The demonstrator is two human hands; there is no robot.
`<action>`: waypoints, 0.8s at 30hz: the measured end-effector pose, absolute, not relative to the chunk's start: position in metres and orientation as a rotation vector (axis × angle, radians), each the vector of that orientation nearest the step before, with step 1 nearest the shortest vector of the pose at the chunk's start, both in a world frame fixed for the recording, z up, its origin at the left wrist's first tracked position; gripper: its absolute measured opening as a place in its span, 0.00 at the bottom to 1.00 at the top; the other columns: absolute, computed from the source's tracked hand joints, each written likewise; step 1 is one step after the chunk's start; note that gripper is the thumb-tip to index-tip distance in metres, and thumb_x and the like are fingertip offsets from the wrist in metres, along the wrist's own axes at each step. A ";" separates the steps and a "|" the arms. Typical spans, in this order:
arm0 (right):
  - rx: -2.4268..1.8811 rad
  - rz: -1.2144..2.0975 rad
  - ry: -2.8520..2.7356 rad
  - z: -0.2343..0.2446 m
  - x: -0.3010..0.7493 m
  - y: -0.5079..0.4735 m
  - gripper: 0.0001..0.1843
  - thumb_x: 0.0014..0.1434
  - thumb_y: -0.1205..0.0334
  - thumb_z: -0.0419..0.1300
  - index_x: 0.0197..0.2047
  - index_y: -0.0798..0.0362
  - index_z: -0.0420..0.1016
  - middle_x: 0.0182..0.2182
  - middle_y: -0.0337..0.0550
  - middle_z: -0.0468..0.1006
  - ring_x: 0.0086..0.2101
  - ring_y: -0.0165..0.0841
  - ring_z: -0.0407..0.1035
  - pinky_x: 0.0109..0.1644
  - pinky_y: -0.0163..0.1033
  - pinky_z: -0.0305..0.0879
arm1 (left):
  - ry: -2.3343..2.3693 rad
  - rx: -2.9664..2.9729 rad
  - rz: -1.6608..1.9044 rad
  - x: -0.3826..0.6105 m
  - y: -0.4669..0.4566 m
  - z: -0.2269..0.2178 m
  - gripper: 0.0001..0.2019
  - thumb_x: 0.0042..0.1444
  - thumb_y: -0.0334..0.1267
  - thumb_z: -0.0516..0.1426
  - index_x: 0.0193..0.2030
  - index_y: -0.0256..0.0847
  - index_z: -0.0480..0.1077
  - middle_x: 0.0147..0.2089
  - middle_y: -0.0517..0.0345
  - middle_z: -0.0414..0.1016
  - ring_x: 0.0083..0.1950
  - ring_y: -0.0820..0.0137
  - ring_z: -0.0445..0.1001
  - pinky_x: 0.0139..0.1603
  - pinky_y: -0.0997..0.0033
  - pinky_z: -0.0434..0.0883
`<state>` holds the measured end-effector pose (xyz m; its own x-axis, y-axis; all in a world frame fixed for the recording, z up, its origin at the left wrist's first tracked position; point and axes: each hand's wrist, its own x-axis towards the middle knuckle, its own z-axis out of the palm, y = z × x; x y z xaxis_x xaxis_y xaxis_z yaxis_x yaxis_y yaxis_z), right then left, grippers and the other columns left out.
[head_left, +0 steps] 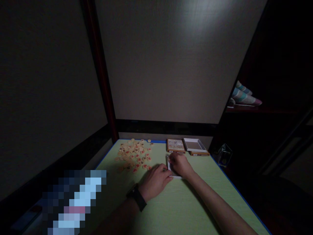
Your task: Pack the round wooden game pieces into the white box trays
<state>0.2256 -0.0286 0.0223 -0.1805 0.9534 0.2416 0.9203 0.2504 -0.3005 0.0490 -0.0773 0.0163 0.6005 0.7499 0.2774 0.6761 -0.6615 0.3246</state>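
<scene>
Head view, dim: shows a grey wall panel (166, 71) filling the upper middle of the frame, and below it a green table (207, 202) with a blue edge. Shows the left hand (154, 182) at lower centre, with fingers lightly spread, and the right hand (180, 164) just right of it, with fingers curled and drawn narrow. Has a printed box (175, 144) above the hands and, beside it to the right, an open box tray (195, 144) lying on or against a second box (200, 153). Shows a white-rimmed tray (178, 177) right of centre, beneath both hands, with left fingertips at its left edge; cannot tell whether gripping or merely resting there, nor whether holding something between the right fingertips. Includes a black watch (139, 198) on the left wrist. Shows, smallest of all, round pieces (139, 160) marked in red or black, scattered left of the hands, some overlapping. Judging by pose, seems busy inside the white-rimmed tray, probably placing or straightening something while steadying the rim. Probably calls next for a still left hand and a careful release by the right fingers.
</scene>
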 end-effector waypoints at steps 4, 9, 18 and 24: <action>-1.733 0.075 -2.174 0.024 0.226 -0.032 0.10 0.59 0.70 0.55 0.41 0.52 0.76 0.38 0.49 0.82 0.38 0.38 0.75 0.36 0.35 0.56 | 1.206 2.646 0.577 0.050 -0.080 0.020 0.09 0.67 0.41 0.53 0.43 0.45 0.74 0.47 0.57 0.73 0.48 0.67 0.72 0.50 0.68 0.70; -1.757 0.054 -2.179 0.024 0.227 -0.032 0.09 0.59 0.67 0.55 0.41 0.51 0.76 0.38 0.49 0.82 0.37 0.40 0.75 0.35 0.37 0.54 | 1.233 2.680 0.554 0.051 -0.079 0.018 0.10 0.67 0.40 0.52 0.42 0.44 0.73 0.44 0.57 0.72 0.45 0.68 0.72 0.48 0.70 0.70; -1.710 0.129 -2.175 0.024 0.228 -0.031 0.09 0.58 0.71 0.56 0.40 0.52 0.74 0.37 0.46 0.82 0.37 0.36 0.75 0.36 0.34 0.55 | 1.186 2.731 0.567 0.051 -0.075 0.014 0.10 0.68 0.39 0.52 0.41 0.43 0.73 0.43 0.58 0.73 0.45 0.69 0.72 0.48 0.70 0.69; -1.678 0.154 -2.169 0.024 0.228 -0.031 0.09 0.58 0.73 0.56 0.39 0.53 0.74 0.38 0.46 0.82 0.39 0.35 0.74 0.38 0.33 0.56 | 1.179 2.746 0.571 0.051 -0.076 0.017 0.09 0.67 0.39 0.53 0.40 0.43 0.73 0.43 0.58 0.73 0.45 0.68 0.73 0.48 0.69 0.69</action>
